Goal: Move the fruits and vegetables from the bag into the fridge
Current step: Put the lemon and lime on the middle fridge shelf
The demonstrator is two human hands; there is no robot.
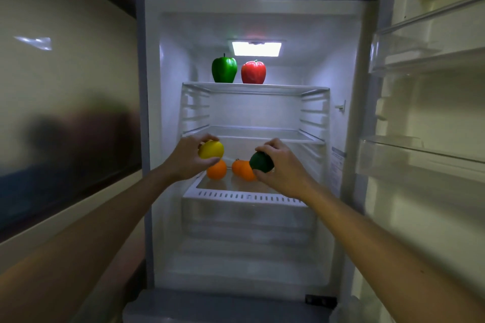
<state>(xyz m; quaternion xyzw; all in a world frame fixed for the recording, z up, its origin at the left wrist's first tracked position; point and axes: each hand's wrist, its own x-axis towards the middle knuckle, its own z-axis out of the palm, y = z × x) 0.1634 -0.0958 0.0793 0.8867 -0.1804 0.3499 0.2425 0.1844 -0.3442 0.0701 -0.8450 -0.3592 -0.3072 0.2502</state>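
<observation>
— What is going on at the open fridge (168,73)?

— A person reaches in with both arms, a fruit in each hand, at the centre of the frame. The left hand (187,157) has its fingers and thumb curled around a lemon (212,149). The right hand (282,168) is clamped the same way on a dark green fruit (261,162).

— Why hold them there?

— Both hang just above the lower shelf (236,186), where two oranges (216,170) already sit. My guess is that the round fruit is being grouped on that level. Neither fruit touches the shelf yet, as far as I can tell.

— And the vegetables?

— A green pepper (224,69) and a red pepper (253,72) stand upright side by side on the top shelf (288,88), under the lamp in the upper middle of the frame. Kept apart from the fruit, it seems.

— The bag?

— Not in sight. The door (433,113) stands open at the right edge of the frame.
</observation>
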